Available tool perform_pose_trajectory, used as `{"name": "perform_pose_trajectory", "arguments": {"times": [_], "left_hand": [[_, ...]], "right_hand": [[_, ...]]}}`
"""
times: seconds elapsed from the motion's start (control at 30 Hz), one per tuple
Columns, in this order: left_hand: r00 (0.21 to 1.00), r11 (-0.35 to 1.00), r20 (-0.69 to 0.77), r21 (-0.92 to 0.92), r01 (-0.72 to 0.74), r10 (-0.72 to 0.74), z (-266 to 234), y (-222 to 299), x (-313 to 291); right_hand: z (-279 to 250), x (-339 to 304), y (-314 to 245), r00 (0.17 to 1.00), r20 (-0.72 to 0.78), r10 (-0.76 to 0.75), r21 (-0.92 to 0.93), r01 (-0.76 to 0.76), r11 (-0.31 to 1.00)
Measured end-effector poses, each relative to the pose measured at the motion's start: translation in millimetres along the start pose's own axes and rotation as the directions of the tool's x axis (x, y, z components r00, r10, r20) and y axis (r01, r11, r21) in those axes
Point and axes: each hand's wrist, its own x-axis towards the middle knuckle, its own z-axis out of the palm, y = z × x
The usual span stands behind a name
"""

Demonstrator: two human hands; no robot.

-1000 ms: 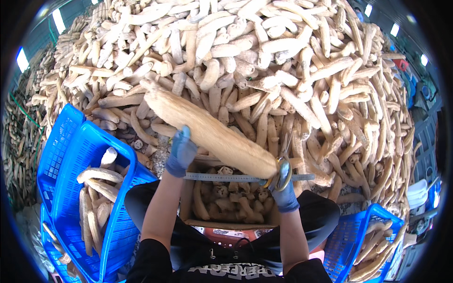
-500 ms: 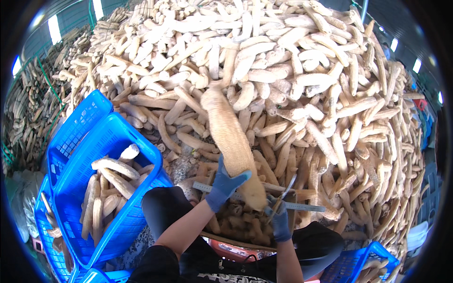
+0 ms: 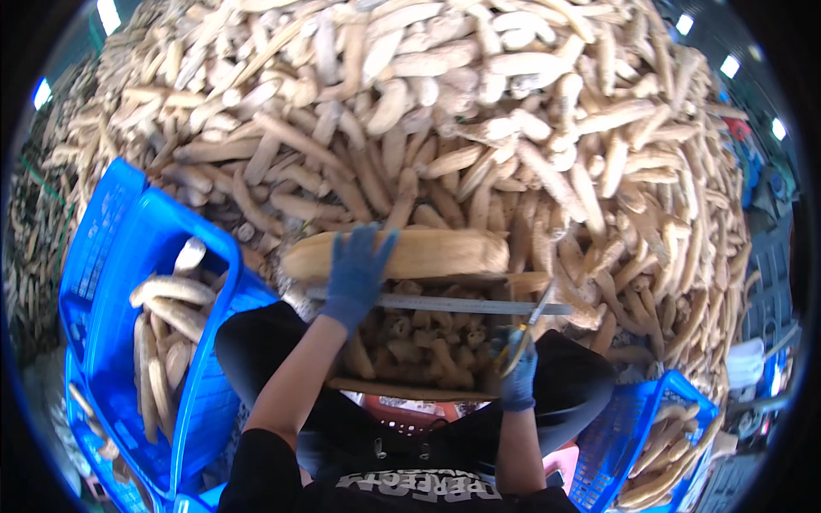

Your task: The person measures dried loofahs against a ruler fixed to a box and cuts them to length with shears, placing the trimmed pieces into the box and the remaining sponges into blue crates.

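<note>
A thick, pale-brown root (image 3: 436, 254) lies crosswise in front of me, just beyond a long metal ruler (image 3: 445, 303). My left hand (image 3: 357, 272), in a blue-grey work glove, rests on the root's left part with its fingers spread. The ruler spans an open container (image 3: 410, 393) between my knees, which holds several short root pieces. My right hand (image 3: 518, 376), gloved the same way, is closed round a narrow tool with a yellow handle (image 3: 516, 352); its thin metal end points up past the ruler's right part. The tool's exact kind cannot be made out.
A large heap of similar roots (image 3: 479, 94) rises ahead and to the right. On my left stands a blue plastic crate (image 3: 224, 244) partly filled with roots. Another blue crate (image 3: 611, 419) with roots stands at the lower right.
The thick root has turned from pointing away from me to lying crosswise along the ruler. My left hand has moved left and up onto it, with fingers spreading. My view has tilted down.
</note>
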Motion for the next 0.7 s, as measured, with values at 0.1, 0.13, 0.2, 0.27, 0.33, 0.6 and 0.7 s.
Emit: {"name": "perform_pose_trajectory", "arguments": {"times": [0.1, 0.13, 0.2, 0.27, 0.33, 0.6, 0.7], "left_hand": [[0.992, 0.993, 0.108, 0.093, -0.072, 0.062, 40, 7, -5], [0.991, 0.988, 0.096, 0.115, -0.1, 0.09, 47, 9, -7], [0.98, 0.99, 0.171, 0.08, -0.118, 0.103, 47, 16, -5], [0.96, 0.994, 0.265, 0.036, -0.102, 0.089, 42, 17, -1], [0.945, 0.996, 0.315, 0.003, -0.09, 0.085, 42, 19, 2], [0.912, 0.996, 0.401, -0.046, -0.073, 0.086, 36, 43, 17], [0.905, 0.996, 0.417, -0.04, -0.075, 0.085, 40, 47, 18]], "right_hand": [[-8, -4, 5, 0.998, -0.068, -0.006, -0.003, 0.006, 1.0], [-9, -3, 6, 0.997, -0.08, -0.018, -0.026, 0.016, 1.0], [-9, -1, 5, 0.996, -0.085, -0.036, -0.06, 0.031, 0.998], [-6, 0, 5, 0.995, -0.1, -0.032, -0.061, 0.026, 0.998], [-2, 1, 2, 0.996, -0.091, -0.017, -0.058, 0.012, 0.998], [-1, 0, 3, 0.991, -0.127, -0.029, -0.09, 0.018, 0.996], [-10, -2, 3, 0.994, -0.105, -0.042, -0.074, 0.035, 0.997]]}}
